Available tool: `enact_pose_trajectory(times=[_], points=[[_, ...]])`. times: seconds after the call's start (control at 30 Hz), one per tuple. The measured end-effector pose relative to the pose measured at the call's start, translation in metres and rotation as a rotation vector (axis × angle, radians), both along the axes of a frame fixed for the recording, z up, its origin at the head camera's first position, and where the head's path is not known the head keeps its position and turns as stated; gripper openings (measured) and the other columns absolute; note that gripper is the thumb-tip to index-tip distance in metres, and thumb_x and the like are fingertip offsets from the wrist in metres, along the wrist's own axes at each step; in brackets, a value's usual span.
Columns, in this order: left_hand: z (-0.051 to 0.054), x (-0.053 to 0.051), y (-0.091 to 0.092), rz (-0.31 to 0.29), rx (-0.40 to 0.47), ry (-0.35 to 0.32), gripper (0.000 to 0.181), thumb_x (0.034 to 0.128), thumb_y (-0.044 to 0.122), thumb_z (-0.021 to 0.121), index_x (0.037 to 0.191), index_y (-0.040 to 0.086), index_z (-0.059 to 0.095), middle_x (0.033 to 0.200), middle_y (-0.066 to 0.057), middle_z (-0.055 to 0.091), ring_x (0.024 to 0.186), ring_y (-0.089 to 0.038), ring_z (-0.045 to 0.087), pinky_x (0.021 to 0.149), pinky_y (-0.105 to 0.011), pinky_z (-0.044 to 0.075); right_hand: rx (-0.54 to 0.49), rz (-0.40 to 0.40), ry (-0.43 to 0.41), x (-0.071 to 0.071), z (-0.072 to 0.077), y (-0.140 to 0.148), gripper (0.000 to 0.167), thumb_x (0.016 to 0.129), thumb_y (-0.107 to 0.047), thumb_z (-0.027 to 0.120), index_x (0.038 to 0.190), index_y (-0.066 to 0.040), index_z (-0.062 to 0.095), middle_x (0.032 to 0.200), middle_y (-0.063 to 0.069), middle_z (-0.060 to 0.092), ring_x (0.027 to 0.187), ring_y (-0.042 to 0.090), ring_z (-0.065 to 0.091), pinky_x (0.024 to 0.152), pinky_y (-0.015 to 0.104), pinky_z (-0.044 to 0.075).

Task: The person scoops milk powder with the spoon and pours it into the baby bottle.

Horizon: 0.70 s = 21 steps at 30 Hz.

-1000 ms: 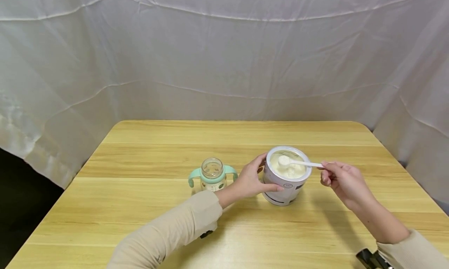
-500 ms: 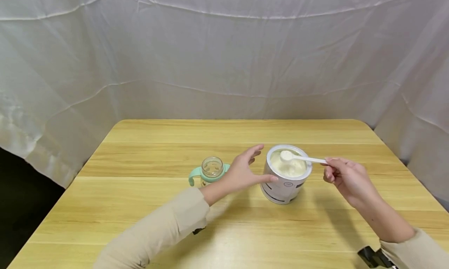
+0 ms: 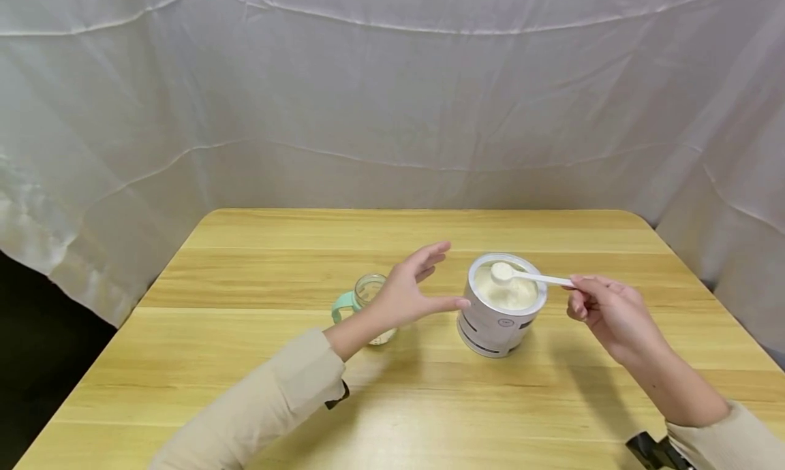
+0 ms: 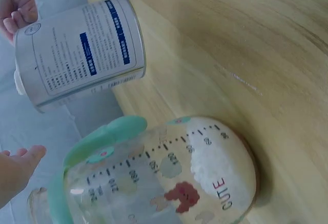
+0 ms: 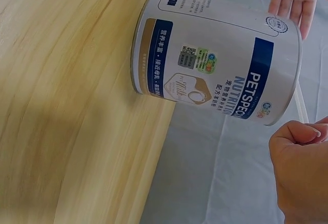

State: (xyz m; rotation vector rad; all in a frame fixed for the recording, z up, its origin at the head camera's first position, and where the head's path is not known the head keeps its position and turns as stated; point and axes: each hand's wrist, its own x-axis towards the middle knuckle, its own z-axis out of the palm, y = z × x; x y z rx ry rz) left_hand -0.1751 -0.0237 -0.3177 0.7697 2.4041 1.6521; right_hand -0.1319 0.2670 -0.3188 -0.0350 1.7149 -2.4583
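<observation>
Bottle (image 3: pixel 366 293) — partly hidden behind left hand (image 3: pixel 405 294), fingers spread, empty — right hand (image 3: pixel 613 313), fingers curled, pinching scoop (image 3: pixel 541 278).

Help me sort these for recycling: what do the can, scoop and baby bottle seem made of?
Can: probably metal, smooth and printed; its narrow grey base rim hints at that. Scoop: likely plastic, opaque white and smooth, with a thin, straight handle. Baby bottle: clear and glossy, white powder showing through; plastic or glass, I can't tell which.

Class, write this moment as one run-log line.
Left hand: beside can, holding nothing | right hand: pinching scoop | scoop: over open can | bottle: upright on table, powder inside
</observation>
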Motion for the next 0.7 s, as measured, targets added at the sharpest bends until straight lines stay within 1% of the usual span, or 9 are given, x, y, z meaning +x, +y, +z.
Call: enact_pose_trajectory(times=[0.17,0.33,0.47,0.57,0.7], points=[[0.004,0.001,-0.008,-0.006,0.034,0.023,0.085,0.0710,0.018,0.081,0.142,0.010,0.035,0.146,-0.004,0.040,0.134,-0.019,0.038,0.111,-0.027,0.034,-0.003,0.002,0.007,0.000,0.001,-0.002,0.029,0.097,-0.007,0.045,0.078,-0.004,0.067,0.058,-0.001,0.059,0.053,0.007,0.051,0.050,0.021,0.037],[0.006,0.002,-0.017,-0.006,0.054,0.039,0.083,0.0722,0.015,0.080,0.142,0.010,0.035,0.146,-0.003,0.039,0.135,-0.018,0.037,0.111,-0.026,0.033,-0.002,0.007,0.006,0.000,0.003,-0.004,0.028,0.097,-0.007,0.045,0.078,-0.004,0.066,0.058,-0.002,0.059,0.053,0.007,0.051,0.050,0.021,0.038],[0.008,0.003,-0.024,0.006,0.071,0.047,0.082,0.0722,0.013,0.079,0.141,0.010,0.036,0.145,-0.002,0.040,0.135,-0.017,0.037,0.112,-0.025,0.032,-0.008,0.009,-0.006,0.000,0.005,-0.006,0.027,0.097,-0.008,0.046,0.080,-0.004,0.067,0.059,-0.002,0.059,0.053,0.008,0.051,0.051,0.021,0.038],[0.008,0.003,-0.030,0.023,0.064,0.063,0.083,0.0721,0.016,0.080,0.142,0.010,0.036,0.145,0.000,0.041,0.134,-0.015,0.038,0.112,-0.023,0.031,-0.018,0.016,-0.005,0.000,0.007,-0.008,0.027,0.097,-0.008,0.046,0.080,-0.004,0.066,0.058,-0.001,0.059,0.053,0.008,0.051,0.051,0.021,0.038],[0.005,0.004,-0.041,0.024,0.065,0.100,0.083,0.0725,0.016,0.079,0.142,0.009,0.035,0.146,0.000,0.040,0.135,-0.015,0.037,0.112,-0.025,0.031,-0.028,0.026,-0.001,-0.001,0.009,-0.011,0.027,0.097,-0.008,0.046,0.080,-0.004,0.066,0.058,-0.001,0.059,0.053,0.008,0.051,0.050,0.021,0.038]])
